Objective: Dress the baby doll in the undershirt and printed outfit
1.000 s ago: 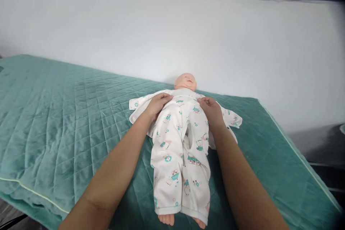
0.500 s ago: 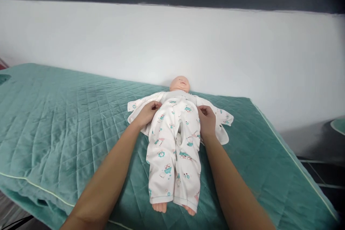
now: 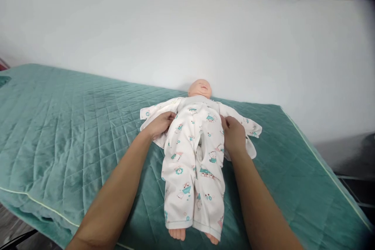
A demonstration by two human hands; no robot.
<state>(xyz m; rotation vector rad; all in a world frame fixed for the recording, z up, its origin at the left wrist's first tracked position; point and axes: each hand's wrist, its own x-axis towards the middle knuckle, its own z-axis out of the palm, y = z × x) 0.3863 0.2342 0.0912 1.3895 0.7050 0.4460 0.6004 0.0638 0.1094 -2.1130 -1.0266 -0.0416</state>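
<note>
A baby doll (image 3: 200, 88) lies on its back, head toward the wall and bare feet toward me. It wears white trousers (image 3: 179, 160) printed with small animals and teal shapes, pulled high up the body with a split at the crotch. A matching jacket (image 3: 247, 125) lies spread beneath it, sleeves out to both sides. My left hand (image 3: 161, 125) is closed at the left side of the trousers, fingertips pinching their edge. On the opposite side, my right hand (image 3: 234, 134) is closed on the trousers' edge. The fingertips of both hands are partly hidden by cloth.
A green quilted cover (image 3: 88, 136) with pale piping lies under the doll and runs far to the left. Behind it stands a white wall (image 3: 117, 35) with a dark band above. The cover's right edge slopes down beside a dark floor (image 3: 356, 189).
The view has tilted down and shifted slightly, so the doll appears a little to the right. Both hands stay at the sides of the trousers.
</note>
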